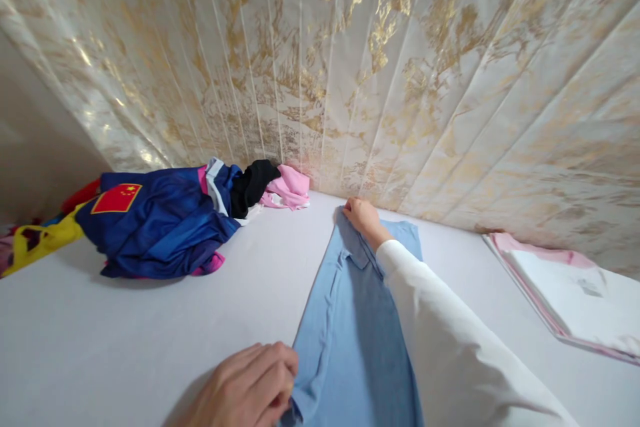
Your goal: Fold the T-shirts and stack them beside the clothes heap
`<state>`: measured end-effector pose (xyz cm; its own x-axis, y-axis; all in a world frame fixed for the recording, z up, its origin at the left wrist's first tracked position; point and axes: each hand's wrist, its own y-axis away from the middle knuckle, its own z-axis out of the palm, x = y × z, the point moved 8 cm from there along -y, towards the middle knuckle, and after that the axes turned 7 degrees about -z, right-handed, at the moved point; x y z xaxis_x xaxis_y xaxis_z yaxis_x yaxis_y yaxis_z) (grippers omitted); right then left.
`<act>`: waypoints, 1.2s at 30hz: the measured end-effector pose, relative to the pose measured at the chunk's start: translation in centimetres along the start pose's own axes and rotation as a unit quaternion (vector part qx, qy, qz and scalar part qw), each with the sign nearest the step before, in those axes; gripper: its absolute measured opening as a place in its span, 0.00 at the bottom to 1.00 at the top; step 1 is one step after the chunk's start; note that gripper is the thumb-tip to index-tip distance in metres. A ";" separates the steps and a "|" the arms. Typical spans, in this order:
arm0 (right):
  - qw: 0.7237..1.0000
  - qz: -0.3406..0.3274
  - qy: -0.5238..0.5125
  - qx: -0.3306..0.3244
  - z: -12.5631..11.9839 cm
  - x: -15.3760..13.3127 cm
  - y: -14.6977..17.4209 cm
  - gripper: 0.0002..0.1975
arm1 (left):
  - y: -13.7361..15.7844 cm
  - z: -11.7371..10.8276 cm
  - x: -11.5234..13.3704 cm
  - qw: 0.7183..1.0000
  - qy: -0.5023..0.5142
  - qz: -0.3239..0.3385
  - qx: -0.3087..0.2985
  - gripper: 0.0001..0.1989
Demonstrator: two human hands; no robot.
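Observation:
A light blue shirt [350,327] lies lengthwise in front of me, folded into a long strip, with what looks like its collar near the far end. My left hand [253,383] is closed on the shirt's near left edge, fingers curled and thumb mostly hidden. At the far end, by the curtain, my right hand [364,219] pinches the shirt's far left corner. The white sleeve of my right arm crosses over the shirt's right side and hides part of it. The shirt's near end runs out of view at the bottom.
A crumpled pile of clothes with a dark blue top [160,227] lies at the left, beside black cloth [253,185] and pink cloth [290,187]. On the right are folded white-and-pink clothes [575,293]. A gold-patterned curtain [320,67] borders the white surface [250,300] at the back.

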<state>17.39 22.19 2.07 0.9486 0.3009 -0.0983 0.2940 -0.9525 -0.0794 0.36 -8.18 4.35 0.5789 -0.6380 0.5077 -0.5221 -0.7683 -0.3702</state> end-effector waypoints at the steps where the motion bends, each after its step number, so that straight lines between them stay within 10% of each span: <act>1: 1.000 -0.001 0.003 0.002 0.0 0.1 0.1 0.15 | 0.0 0.1 0.1 1.000 0.006 0.003 -0.015 0.10; 19: 1.000 -0.003 0.022 0.022 -0.5 0.0 1.1 0.14 | 0.3 0.9 -0.2 0.998 0.004 -0.005 -0.063 0.10; 36: 0.998 0.027 0.051 0.036 -1.0 1.2 -0.8 0.17 | 0.4 0.8 2.8 0.983 -0.139 0.122 -0.005 0.15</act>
<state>18.39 23.25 3.01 0.9710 0.2390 -0.0034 0.2359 -0.9605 -0.1477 2.26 -10.35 4.99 0.5839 -0.7934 0.1722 -0.6722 -0.5914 -0.4453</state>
